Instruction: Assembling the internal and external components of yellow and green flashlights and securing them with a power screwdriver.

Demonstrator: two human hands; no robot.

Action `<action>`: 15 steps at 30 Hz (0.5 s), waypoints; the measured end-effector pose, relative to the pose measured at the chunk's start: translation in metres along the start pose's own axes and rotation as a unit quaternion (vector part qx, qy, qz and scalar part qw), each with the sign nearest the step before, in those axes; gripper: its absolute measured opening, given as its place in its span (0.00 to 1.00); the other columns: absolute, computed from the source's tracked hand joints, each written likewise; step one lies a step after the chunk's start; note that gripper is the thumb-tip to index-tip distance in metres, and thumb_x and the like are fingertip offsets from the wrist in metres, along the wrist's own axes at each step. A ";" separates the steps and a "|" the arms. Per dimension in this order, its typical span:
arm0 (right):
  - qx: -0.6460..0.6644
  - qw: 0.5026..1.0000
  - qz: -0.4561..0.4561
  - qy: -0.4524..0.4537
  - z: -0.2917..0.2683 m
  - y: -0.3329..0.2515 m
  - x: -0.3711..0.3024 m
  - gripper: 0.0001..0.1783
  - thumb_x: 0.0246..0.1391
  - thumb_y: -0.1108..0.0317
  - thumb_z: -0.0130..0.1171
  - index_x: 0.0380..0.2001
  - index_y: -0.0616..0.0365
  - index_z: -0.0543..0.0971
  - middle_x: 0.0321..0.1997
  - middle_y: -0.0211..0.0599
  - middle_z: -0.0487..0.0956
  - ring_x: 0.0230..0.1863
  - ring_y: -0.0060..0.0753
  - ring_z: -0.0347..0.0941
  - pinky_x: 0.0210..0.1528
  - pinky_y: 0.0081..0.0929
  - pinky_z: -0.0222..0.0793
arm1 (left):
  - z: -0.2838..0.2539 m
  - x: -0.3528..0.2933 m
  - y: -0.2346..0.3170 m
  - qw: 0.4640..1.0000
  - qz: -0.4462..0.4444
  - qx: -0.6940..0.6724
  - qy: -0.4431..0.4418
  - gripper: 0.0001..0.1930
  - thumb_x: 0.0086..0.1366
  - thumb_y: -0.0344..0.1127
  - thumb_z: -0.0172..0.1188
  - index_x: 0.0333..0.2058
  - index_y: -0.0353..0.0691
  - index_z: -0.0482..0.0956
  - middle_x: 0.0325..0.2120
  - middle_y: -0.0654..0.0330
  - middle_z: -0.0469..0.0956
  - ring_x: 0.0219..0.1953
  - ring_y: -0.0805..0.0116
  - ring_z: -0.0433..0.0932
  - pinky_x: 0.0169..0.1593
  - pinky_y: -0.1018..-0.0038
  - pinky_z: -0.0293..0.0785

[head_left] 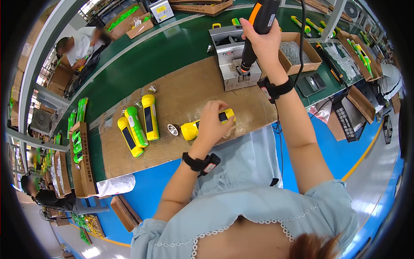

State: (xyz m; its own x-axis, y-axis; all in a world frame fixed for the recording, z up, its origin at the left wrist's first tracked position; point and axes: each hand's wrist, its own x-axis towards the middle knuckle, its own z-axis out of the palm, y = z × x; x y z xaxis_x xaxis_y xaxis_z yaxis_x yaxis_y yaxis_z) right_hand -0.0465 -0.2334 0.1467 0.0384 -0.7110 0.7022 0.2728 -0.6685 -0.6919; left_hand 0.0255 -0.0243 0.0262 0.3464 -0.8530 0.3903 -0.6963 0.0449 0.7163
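Observation:
My right hand is wrapped round a black and orange electric screwdriver, held upright with its bit pointing down at the front of a grey screw feeder. My left hand grips a yellow flashlight lying on its side on a cardboard sheet; the fingers hide its middle. Just left of that flashlight is a loose silver reflector cup. Farther left, a yellow flashlight, a green one and another yellow one lie side by side, each bearing a dark panel or pale casing.
Right of the feeder stands a carton of small metal parts, beside a black tray-like device. The screwdriver's black cable hangs past my right wrist. A long carton with green flashlights borders the left. Another person sits across the green bench.

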 end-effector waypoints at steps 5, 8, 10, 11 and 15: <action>0.032 0.997 0.037 -0.062 -0.013 -0.013 -0.003 0.17 0.45 0.63 0.67 0.28 0.61 0.71 0.19 0.30 0.75 0.18 0.19 0.71 0.21 0.17 0.65 | -0.054 -0.022 0.003 0.992 0.052 0.110 0.032 0.22 0.44 0.36 0.69 0.39 0.40 0.73 0.36 0.55 0.71 0.43 0.56 0.70 0.48 0.63 0.64; 0.112 0.983 0.104 -0.097 -0.016 -0.028 -0.017 0.15 0.47 0.62 0.66 0.25 0.59 0.72 0.17 0.30 0.74 0.16 0.19 0.70 0.20 0.16 0.65 | -0.075 -0.040 -0.013 0.975 0.007 0.221 -0.002 0.25 0.44 0.40 0.70 0.41 0.40 0.73 0.37 0.55 0.71 0.45 0.55 0.68 0.51 0.62 0.61; 0.133 0.977 0.119 -0.115 -0.015 -0.044 -0.035 0.14 0.52 0.64 0.59 0.33 0.64 0.70 0.21 0.37 0.73 0.20 0.28 0.72 0.23 0.23 0.69 | -0.078 -0.048 -0.026 0.972 0.034 0.228 -0.039 0.26 0.44 0.44 0.70 0.42 0.41 0.74 0.38 0.56 0.71 0.46 0.55 0.67 0.51 0.61 0.58; 0.168 0.972 0.116 -0.120 -0.013 -0.051 -0.049 0.15 0.53 0.64 0.58 0.36 0.64 0.69 0.24 0.38 0.73 0.23 0.28 0.72 0.26 0.24 0.71 | -0.075 -0.051 -0.027 0.971 0.029 0.234 -0.031 0.25 0.45 0.44 0.68 0.42 0.41 0.74 0.38 0.56 0.71 0.46 0.55 0.67 0.51 0.61 0.56; 0.236 0.953 0.115 -0.149 0.001 -0.068 -0.084 0.20 0.52 0.60 0.58 0.41 0.63 0.66 0.27 0.42 0.73 0.24 0.33 0.72 0.29 0.30 0.72 | -0.061 -0.042 -0.025 0.976 0.030 0.216 -0.018 0.23 0.46 0.44 0.68 0.40 0.40 0.76 0.38 0.56 0.71 0.46 0.55 0.66 0.51 0.61 0.56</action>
State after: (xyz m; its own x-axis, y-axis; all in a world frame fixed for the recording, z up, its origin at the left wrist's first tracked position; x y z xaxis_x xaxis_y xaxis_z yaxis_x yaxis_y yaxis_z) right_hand -0.0674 -0.1284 0.1346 0.4012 -0.6869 0.6059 0.6243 -0.2789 -0.7297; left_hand 0.0660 0.0420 0.0273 0.2807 -0.8737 0.3974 -0.9173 -0.1223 0.3789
